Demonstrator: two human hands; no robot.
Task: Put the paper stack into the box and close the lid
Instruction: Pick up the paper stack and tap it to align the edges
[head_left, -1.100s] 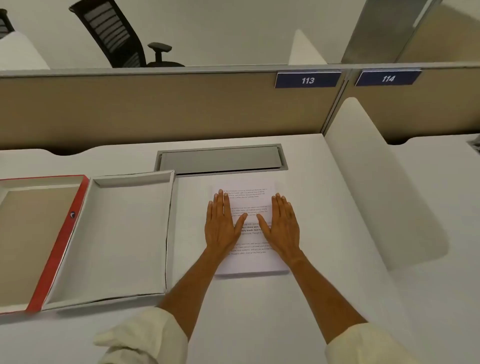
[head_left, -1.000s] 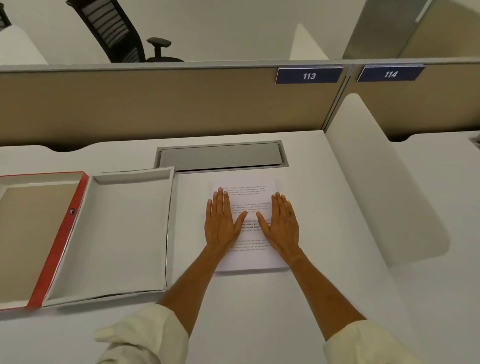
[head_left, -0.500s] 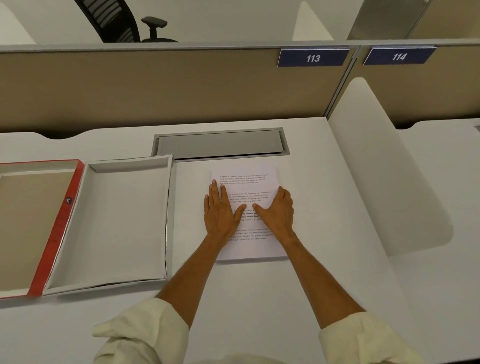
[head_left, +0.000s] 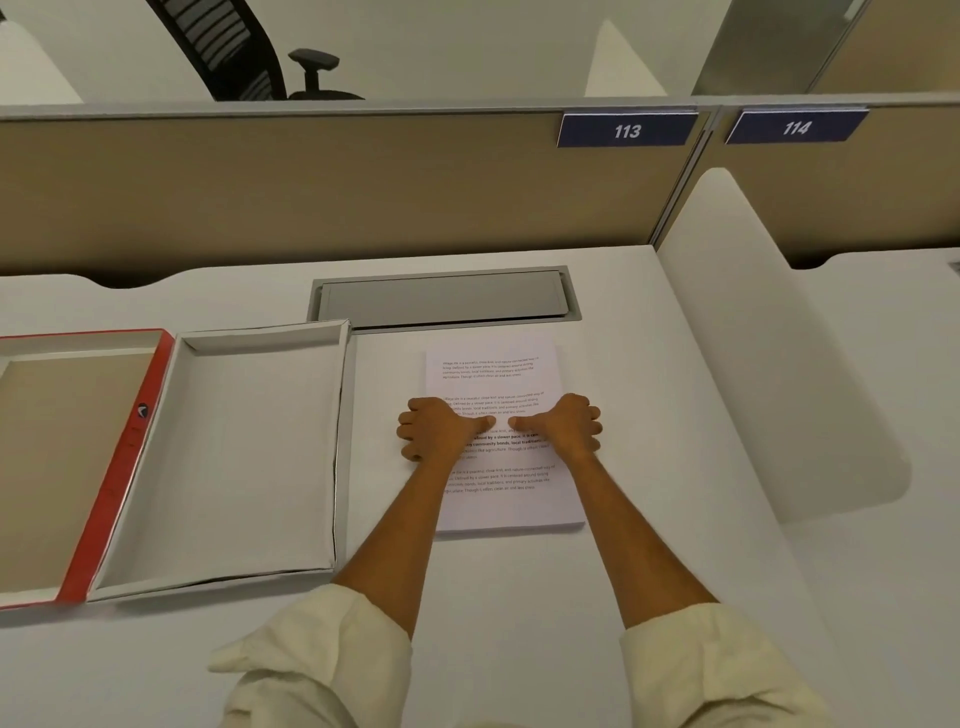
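The paper stack (head_left: 493, 374), white sheets with printed text, lies flat on the white desk right of centre. My left hand (head_left: 434, 428) curls its fingers over the stack's left edge, thumb pressed on top. At the right edge my right hand (head_left: 569, 423) does the same, and the two thumbs almost meet. The white box (head_left: 340, 441) stands open and empty just left of the stack. Its lid (head_left: 124, 452), red on the outside, lies open and flat at the far left, joined to the box along the red side.
A grey cable hatch (head_left: 441, 299) is set into the desk behind the stack. The beige partition (head_left: 311, 197) closes the back. A white curved divider (head_left: 779, 374) rises along the right. A black office chair (head_left: 249, 57) stands beyond the partition.
Both hands lay flat on top of the stack with fingers stretched. They have slid outward and curled over its left and right edges. The stack has not moved.
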